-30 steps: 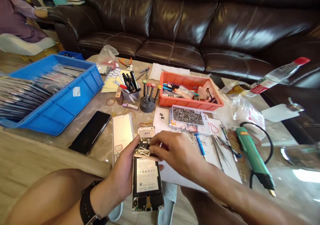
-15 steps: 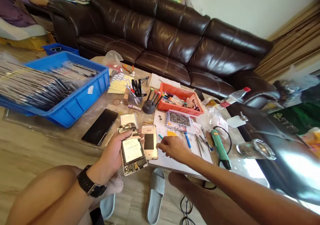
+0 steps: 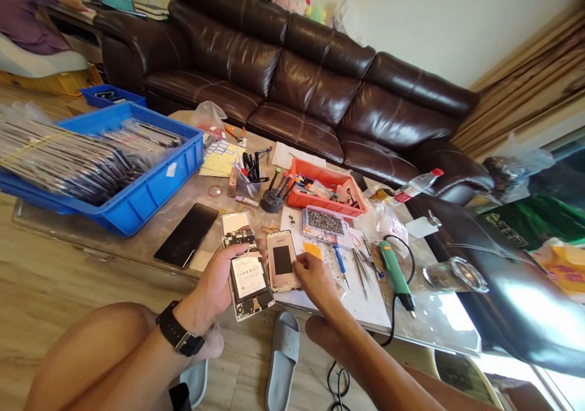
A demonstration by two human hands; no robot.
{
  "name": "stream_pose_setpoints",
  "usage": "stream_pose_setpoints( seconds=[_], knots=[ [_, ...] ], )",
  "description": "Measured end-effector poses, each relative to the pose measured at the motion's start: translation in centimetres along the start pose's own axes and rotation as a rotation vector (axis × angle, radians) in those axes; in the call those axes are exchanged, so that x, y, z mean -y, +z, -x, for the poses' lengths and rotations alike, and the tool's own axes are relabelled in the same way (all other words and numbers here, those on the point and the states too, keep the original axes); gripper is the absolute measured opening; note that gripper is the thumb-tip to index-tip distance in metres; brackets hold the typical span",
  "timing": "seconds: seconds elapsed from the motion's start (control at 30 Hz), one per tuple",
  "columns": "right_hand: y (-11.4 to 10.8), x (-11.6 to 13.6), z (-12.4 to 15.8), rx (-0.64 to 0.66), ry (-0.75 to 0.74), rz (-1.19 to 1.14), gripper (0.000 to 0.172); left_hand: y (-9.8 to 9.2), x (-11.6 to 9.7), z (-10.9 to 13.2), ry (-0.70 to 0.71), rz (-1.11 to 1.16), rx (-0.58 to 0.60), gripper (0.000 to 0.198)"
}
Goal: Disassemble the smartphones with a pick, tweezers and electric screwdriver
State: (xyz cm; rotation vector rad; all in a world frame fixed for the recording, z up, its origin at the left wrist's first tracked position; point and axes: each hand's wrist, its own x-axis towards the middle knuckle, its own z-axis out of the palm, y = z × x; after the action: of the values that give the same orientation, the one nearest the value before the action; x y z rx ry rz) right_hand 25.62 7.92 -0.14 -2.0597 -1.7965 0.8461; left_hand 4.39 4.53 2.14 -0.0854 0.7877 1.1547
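Note:
My left hand [image 3: 218, 286] is closed around an opened phone [image 3: 250, 284], whose white-labelled battery and circuit boards show. Beyond its top end lies another opened phone part [image 3: 236, 225] with a bare board; whether the two are joined I cannot tell. To the right is a pale pink phone back cover [image 3: 289, 240] with a dark rectangle in its middle. My right hand [image 3: 315, 277] pinches this cover at its right edge, thumb and fingers together. A yellow-orange piece [image 3: 312, 250] lies on the white sheet [image 3: 372, 304] just past my right hand.
Right of my hand lie a blue screwdriver [image 3: 340, 261], tweezers [image 3: 361, 271] and a green corded tool [image 3: 393, 271]. Behind stand a screw box [image 3: 325, 222], an orange tray [image 3: 299, 199] and a driver stand [image 3: 273, 200]. A black phone [image 3: 186, 234] and blue crate [image 3: 159, 185] are left.
My right hand has come in against the back cover's edge, and the cover has turned slightly. A small teal piece above my right fingers no longer shows. My left hand keeps its hold.

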Motion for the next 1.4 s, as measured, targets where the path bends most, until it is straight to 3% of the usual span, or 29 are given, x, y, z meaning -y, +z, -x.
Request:
stream_pose_setpoints(
  seconds=[0.13,0.23,0.3,0.43,0.6,0.77,0.9,1.03,1.23,1.4],
  knots=[
    [0.3,-1.2,0.0,-0.023,0.030,-0.174,0.036,0.4,0.6,-0.3,0.005,-0.005,-0.017,0.029],
    [0.4,-1.9,0.5,-0.012,0.033,-0.319,0.055,0.6,0.9,-0.5,0.014,-0.030,-0.016,0.021],
    [0.0,-2.2,1.1,-0.040,0.022,-0.395,0.054,0.6,1.1,-0.6,0.010,-0.052,-0.006,0.018],
    [-2.1,-2.3,2.2,-0.201,0.012,-0.479,0.047,0.5,1.5,-0.7,0.013,-0.078,-0.001,0.017],
    [-4.8,-2.0,3.1,-0.436,0.086,-0.518,0.056,0.7,2.1,-1.0,-0.001,-0.093,-0.024,0.015],
    [-5.1,-2.5,3.3,-0.603,0.077,-0.800,0.063,1.3,2.8,-1.4,-0.037,-0.118,-0.036,0.015],
    [-4.2,-2.2,4.7,-0.695,-0.040,-0.690,0.051,1.6,3.2,-1.6,-0.073,-0.132,-0.010,0.019],
    [-2.1,-1.0,6.8,-0.614,-0.333,-0.388,0.032,1.8,3.5,-1.7,-0.086,-0.104,0.030,0.022],
    [1.3,0.5,7.4,-0.630,-0.756,-0.152,0.037,3.1,4.4,-1.7,-0.039,0.044,0.138,0.041],
    [2.4,1.1,7.2,-0.631,-0.866,-0.086,0.040,3.5,4.7,-1.7,-0.042,0.103,0.181,0.063]
  ],
)
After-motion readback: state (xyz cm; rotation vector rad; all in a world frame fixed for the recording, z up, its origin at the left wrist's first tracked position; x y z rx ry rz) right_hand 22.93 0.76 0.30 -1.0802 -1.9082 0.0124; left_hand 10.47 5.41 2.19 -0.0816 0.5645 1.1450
